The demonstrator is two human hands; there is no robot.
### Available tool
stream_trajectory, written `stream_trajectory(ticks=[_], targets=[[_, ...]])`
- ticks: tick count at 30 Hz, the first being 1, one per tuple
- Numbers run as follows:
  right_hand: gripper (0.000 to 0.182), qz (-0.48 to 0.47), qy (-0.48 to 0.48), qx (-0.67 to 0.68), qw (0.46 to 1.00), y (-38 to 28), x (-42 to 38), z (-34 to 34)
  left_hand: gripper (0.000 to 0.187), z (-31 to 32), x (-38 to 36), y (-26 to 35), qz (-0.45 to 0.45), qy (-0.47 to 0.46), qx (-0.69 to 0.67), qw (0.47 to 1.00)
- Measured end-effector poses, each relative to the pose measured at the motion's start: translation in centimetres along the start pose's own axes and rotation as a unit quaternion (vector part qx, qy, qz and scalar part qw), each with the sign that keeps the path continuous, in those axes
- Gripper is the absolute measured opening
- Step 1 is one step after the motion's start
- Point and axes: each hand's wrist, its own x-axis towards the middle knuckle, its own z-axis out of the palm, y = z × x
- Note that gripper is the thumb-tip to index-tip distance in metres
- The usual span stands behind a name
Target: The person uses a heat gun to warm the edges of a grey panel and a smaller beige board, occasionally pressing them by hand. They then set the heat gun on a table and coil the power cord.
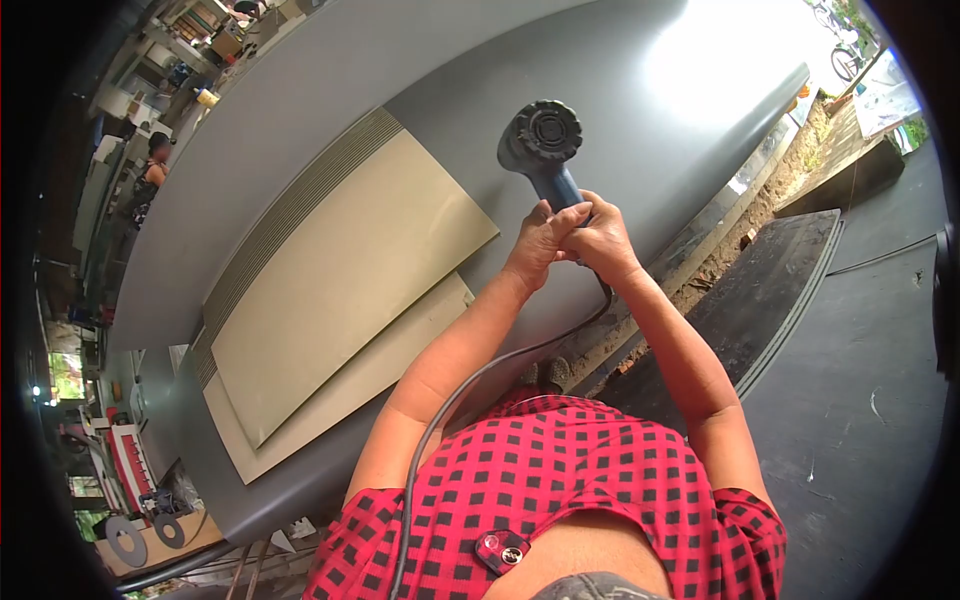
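A heat gun (541,137) with a dark round vented end and a blue handle is held up in front of me, over a grey sheet surface (450,75). My left hand (540,242) is closed around the lower handle, its thumb side against the other hand. From the right, my right hand (606,236) also wraps the handle, the two hands touching. A dark cord (510,352) runs from the handle's base down past my left arm. The gun's nozzle points away and is hidden behind its body.
Stacked beige panels (350,270), the upper one with a ribbed strip along one edge, lie on the grey surface to the left. A person (156,172) is at far left. Tape rolls (126,540) sit lower left. Dark sheets (760,290) lie to the right.
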Motion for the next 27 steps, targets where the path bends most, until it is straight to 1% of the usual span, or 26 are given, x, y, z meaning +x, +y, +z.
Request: stream_trajectory(ticks=[1, 3, 5, 7, 10, 12, 16, 19, 22, 25, 26, 27], targets=[[0.041, -0.031, -0.007, 0.003, 0.999, 0.3, 0.2, 0.5, 0.044, -0.2, -0.2, 0.2, 0.000, 0.000, 0.000, 1.000], [0.043, -0.015, -0.014, -0.022, 1.000, 0.4, -0.1, 1.0, 0.045, -0.8, -0.7, 0.6, -0.024, 0.021, -0.037, 0.999], [0.044, 0.018, -0.016, -0.071, 0.997, 0.0, -0.3, 1.8, 0.044, -1.5, -0.8, 0.6, -0.038, 0.032, -0.036, 0.998], [0.042, 0.014, -0.014, -0.058, 0.998, 0.5, -0.4, 2.4, 0.042, -1.9, -1.0, 0.7, -0.071, 0.050, -0.035, 0.996], [0.041, 0.010, -0.018, -0.071, 0.997, 0.3, -0.8, 2.7, 0.038, -1.7, -1.6, 0.6, -0.046, 0.067, -0.055, 0.995], [0.042, 0.011, -0.032, -0.091, 0.995, -0.1, -1.1, 2.9, 0.039, -1.9, -1.7, 0.3, -0.046, 0.066, -0.053, 0.995], [0.045, 0.013, -0.026, -0.111, 0.993, -0.2, -1.5, 3.2, 0.040, -2.3, -2.0, -0.1, -0.035, 0.066, -0.048, 0.996], [0.046, 0.021, -0.001, -0.127, 0.992, 0.6, -1.5, 3.3, 0.039, -2.5, -2.0, -0.4, -0.044, 0.056, -0.044, 0.996], [0.055, 0.050, -0.012, -0.128, 0.990, 0.4, -1.7, 3.6, 0.036, -2.6, -2.2, -0.3, -0.042, 0.055, -0.035, 0.997], [0.055, 0.067, -0.018, -0.132, 0.989, -0.1, -1.8, 3.6, 0.035, -3.1, -2.1, -0.4, -0.063, 0.027, -0.026, 0.997], [0.054, 0.045, -0.013, -0.143, 0.989, 0.0, -1.7, 3.6, 0.033, -3.0, -2.0, -0.6, -0.053, 0.031, -0.028, 0.998], [0.054, 0.044, -0.012, -0.143, 0.989, -0.1, -1.7, 3.5, 0.033, -3.0, -2.0, -0.6, -0.051, 0.030, -0.027, 0.998]])
